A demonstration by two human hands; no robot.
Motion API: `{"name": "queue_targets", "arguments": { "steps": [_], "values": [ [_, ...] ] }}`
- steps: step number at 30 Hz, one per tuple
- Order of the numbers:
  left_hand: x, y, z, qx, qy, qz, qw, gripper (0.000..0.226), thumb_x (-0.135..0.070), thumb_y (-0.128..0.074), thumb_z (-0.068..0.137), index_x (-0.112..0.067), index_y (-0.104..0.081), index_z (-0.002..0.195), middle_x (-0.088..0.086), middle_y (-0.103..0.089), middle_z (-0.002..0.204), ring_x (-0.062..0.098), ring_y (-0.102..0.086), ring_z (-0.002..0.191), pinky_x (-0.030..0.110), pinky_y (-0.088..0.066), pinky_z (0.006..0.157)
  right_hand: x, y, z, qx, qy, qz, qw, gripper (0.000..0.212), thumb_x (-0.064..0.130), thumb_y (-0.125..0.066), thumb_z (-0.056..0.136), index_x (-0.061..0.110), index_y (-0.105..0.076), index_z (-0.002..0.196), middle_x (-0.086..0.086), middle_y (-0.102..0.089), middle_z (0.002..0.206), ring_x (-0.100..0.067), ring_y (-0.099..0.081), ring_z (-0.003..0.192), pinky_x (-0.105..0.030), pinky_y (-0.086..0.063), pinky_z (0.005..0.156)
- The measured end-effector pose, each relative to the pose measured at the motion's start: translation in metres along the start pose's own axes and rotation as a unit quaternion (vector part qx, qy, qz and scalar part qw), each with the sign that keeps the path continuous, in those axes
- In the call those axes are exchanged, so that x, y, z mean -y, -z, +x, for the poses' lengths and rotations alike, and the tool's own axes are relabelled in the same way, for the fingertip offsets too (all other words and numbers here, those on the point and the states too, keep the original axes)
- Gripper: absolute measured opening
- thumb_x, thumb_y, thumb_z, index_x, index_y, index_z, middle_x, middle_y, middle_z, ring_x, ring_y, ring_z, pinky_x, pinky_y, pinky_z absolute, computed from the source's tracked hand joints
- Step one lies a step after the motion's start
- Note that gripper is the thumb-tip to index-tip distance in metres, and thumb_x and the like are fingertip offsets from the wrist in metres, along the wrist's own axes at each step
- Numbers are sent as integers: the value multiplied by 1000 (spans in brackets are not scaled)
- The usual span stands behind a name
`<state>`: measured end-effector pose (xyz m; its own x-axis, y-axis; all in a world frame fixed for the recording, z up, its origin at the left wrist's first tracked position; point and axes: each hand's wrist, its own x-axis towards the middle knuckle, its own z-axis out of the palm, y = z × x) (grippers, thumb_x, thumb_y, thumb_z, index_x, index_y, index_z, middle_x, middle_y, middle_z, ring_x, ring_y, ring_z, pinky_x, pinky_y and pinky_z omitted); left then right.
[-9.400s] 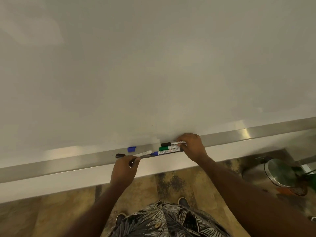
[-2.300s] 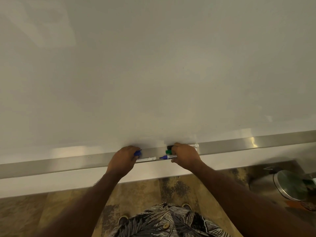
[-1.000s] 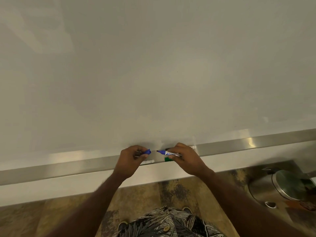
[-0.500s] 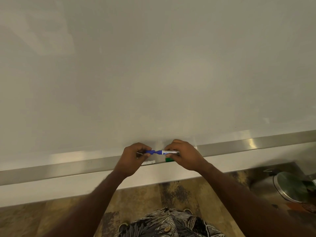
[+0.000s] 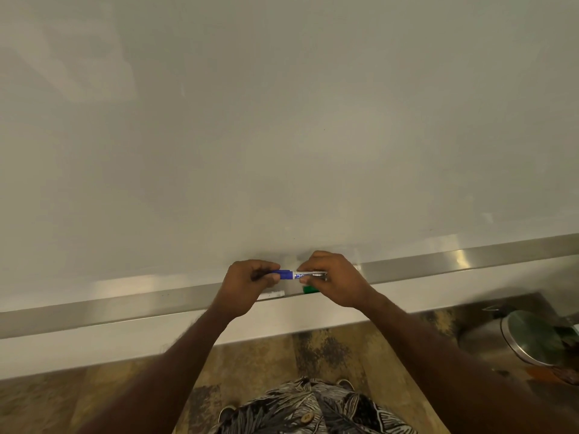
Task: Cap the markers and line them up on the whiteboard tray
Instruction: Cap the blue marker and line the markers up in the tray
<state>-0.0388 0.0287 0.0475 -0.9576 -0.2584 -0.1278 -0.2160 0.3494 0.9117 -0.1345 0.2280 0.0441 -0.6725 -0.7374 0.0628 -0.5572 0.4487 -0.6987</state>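
Observation:
Both hands hold one blue marker [image 5: 300, 274] level, just above the metal whiteboard tray [image 5: 125, 303]. My left hand [image 5: 247, 285] pinches the blue cap [image 5: 285, 274], which sits on the marker's left end. My right hand [image 5: 335, 278] grips the white barrel. On the tray below, the white end of another marker [image 5: 272, 295] shows under my left hand, and a green cap end [image 5: 308, 289] peeks out under my right hand. The other markers are hidden behind my hands.
The whiteboard [image 5: 282, 120] fills the upper view. The tray runs across the whole width. A steel bin with a round lid [image 5: 532, 336] stands on the patterned floor at the lower right. My patterned shirt [image 5: 307, 408] and shoes show at the bottom.
One second ago the cap in my left hand and the marker in my right were apart. They came together, and the cap now sits on the tip.

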Motion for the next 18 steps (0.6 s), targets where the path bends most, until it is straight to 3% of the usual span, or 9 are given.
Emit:
{"name": "queue_targets", "arguments": {
  "steps": [7, 10, 12, 15, 18],
  "values": [
    [1, -1, 3, 16, 9, -30, 999, 18, -5, -67, 81, -8, -72, 99, 4, -74, 86, 20, -72, 76, 22, -58, 74, 7, 0, 5, 56, -60, 78, 994, 16, 20, -64, 89, 12, -74, 98, -5, -66, 78, -9, -53, 65, -22, -41, 61],
    [1, 0, 4, 20, -2, -25, 999, 19, -4, -67, 82, -6, -71, 100, 7, -74, 87, 21, -72, 76, 21, -58, 72, 5, -3, 6, 59, -84, 112, 988, 15, 21, -64, 89, 12, -74, 96, -11, -70, 82, -19, -58, 68, -28, -45, 62],
    [6, 2, 5, 26, -12, 14, 999, 20, -7, -67, 82, -10, -71, 102, 3, -73, 89, 18, -71, 80, 17, -55, 74, 3, -9, 5, 53, -92, 112, 988, 15, 23, -66, 88, 14, -74, 96, -8, -70, 83, -23, -61, 73, -30, -47, 64],
    [17, 7, 2, 16, -34, 81, 996, 20, -11, -66, 83, -16, -71, 103, -10, -68, 89, 1, -64, 86, 6, -46, 73, -1, -17, 6, 44, -73, 59, 995, 17, 29, -65, 88, 17, -72, 97, 1, -67, 85, -15, -59, 76, -26, -46, 65],
    [36, 22, -4, -42, -13, 93, 995, 19, -7, -65, 83, -12, -71, 100, -6, -68, 87, -8, -61, 78, 1, -43, 68, -11, -17, 5, 15, -56, 9, 998, 15, 26, -66, 86, 16, -70, 97, 0, -65, 89, -13, -57, 79, -29, -49, 71]
  ]
}}
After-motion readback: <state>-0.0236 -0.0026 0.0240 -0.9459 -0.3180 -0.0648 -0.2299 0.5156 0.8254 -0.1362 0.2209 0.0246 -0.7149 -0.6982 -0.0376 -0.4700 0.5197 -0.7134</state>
